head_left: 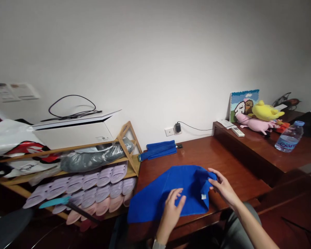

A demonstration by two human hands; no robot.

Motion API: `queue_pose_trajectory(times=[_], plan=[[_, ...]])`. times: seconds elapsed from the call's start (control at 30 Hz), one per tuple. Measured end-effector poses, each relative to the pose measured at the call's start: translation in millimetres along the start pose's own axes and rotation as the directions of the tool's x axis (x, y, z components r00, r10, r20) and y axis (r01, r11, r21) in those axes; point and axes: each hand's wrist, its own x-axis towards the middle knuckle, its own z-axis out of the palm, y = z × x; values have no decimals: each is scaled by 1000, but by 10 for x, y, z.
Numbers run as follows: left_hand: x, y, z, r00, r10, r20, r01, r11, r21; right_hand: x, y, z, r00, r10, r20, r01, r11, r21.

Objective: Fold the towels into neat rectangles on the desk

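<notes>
A blue cloth [155,193] lies spread on the reddish-brown desktop. Its right end is lifted and folded over, and a small white label shows there. My right hand [223,189] pinches this raised end between thumb and fingers. Over the middle of the cloth is my left hand [173,206], its thumb and fingers apart and slightly curled, with nothing in them. Whether its fingertips touch the fabric I cannot tell. Farther back, near the wall, folded blue cloths [159,150] lie on the desktop.
At left, a wooden rack [129,152] holds several slippers [90,181] and a white box [75,133]. A charger [178,127] is plugged into the wall. The raised right ledge carries a remote control [237,131], plush toys [256,125], a picture [242,103] and a water bottle [289,138].
</notes>
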Motion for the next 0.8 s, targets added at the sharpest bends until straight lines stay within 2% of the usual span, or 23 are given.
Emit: queue_pose_trajectory(times=[0.1, 0.2, 0.27, 0.37, 0.53, 0.6, 0.7, 0.8], plan=[[-28, 394, 306, 984, -71, 163, 91, 989, -117, -113, 85, 220, 998, -38, 54, 42, 997, -71], [-64, 557, 386, 978, -129, 164, 159, 970, -185, -228, 79, 337, 986, -135, 96, 151, 971, -186], [-92, 580, 321, 985, -141, 96, 158, 964, -214, -291, 14, 356, 977, -164, 134, 195, 941, -277], [-134, 587, 150, 990, -132, 50, 140, 958, -251, -372, -98, 353, 960, -192, 206, 261, 879, -399], [-120, 641, -99, 973, -217, -85, 170, 910, -378, -463, -193, 395, 885, -291, 363, 449, 738, -504], [-86, 658, -167, 966, -252, -63, 198, 872, -448, -467, -231, 430, 867, -324, 378, 490, 686, -538], [-24, 676, -235, 952, -301, 58, 285, 798, -532, -443, -317, 506, 841, -412, 352, 541, 618, -570], [33, 726, -268, 949, -296, 110, 305, 762, -571, -415, -398, 611, 803, -498, 328, 585, 548, -598]])
